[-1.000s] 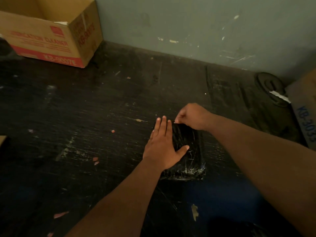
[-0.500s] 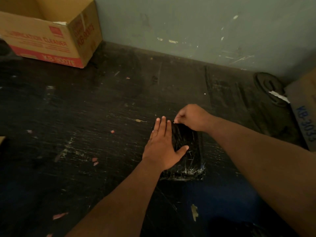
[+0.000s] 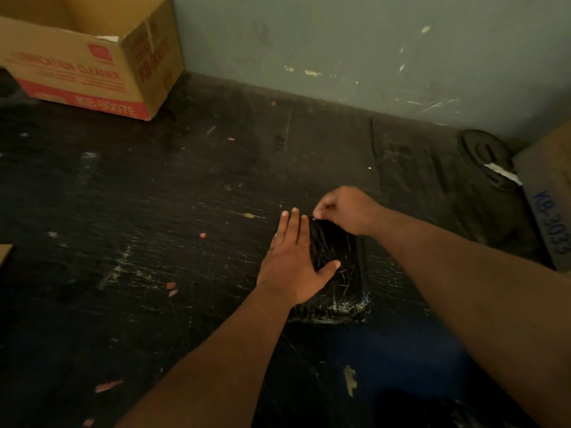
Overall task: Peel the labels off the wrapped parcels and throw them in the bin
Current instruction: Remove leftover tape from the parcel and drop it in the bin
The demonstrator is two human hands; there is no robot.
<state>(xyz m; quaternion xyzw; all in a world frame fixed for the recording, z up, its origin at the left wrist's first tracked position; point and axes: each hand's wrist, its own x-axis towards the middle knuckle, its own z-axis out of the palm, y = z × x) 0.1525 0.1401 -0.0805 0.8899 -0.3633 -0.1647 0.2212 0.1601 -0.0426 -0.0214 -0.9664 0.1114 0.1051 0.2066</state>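
Black wrapped parcel (image 3: 336, 273) flat on the dark scuffed worktop (image 3: 154, 242), pinned and picked at its far corner.

Left hand (image 3: 293, 267) spread flat, holding the parcel down; right hand (image 3: 346, 211) in a narrow pinching grip at the far edge, apparently on a label corner, too small to confirm. Best done by lifting the corner low and slow, pulling back along the wrap, pressing firmly to stop sliding. Open cardboard box (image 3: 92, 60) far left, contents hidden; second carton (image 3: 550, 211) at right, also unseen inside. No bin identifiable.
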